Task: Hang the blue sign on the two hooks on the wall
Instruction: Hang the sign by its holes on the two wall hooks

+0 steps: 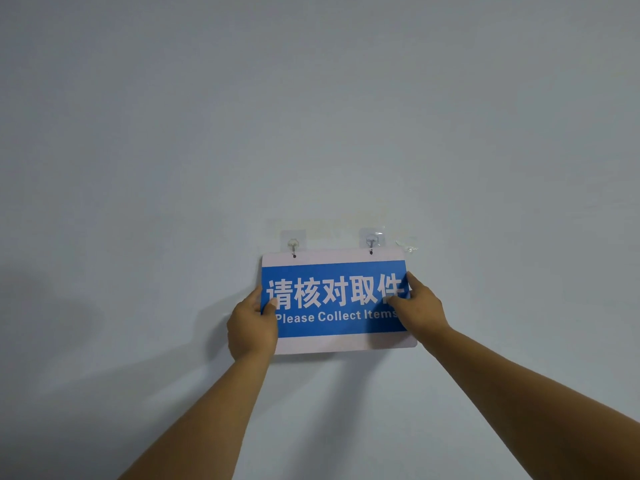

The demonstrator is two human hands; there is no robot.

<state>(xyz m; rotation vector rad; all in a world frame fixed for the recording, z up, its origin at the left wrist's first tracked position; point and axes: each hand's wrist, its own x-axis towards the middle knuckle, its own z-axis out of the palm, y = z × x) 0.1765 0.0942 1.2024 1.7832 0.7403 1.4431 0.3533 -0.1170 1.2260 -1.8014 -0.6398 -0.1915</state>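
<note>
The blue sign [337, 327], a white-bordered board with white lettering, lies flat against the wall. Its top edge meets two clear adhesive hooks, the left hook [293, 243] and the right hook [371, 241]; a small dark hole in the sign sits right under each hook's tip. My left hand [252, 325] grips the sign's left edge, thumb on the front. At the right edge my right hand [420, 306] pinches the sign, thumb over the last character.
A plain pale wall [311, 116] fills the view. A scrap of clear adhesive film [408, 245] sticks to the wall just right of the right hook. My arms' shadows fall on the wall below and to the left.
</note>
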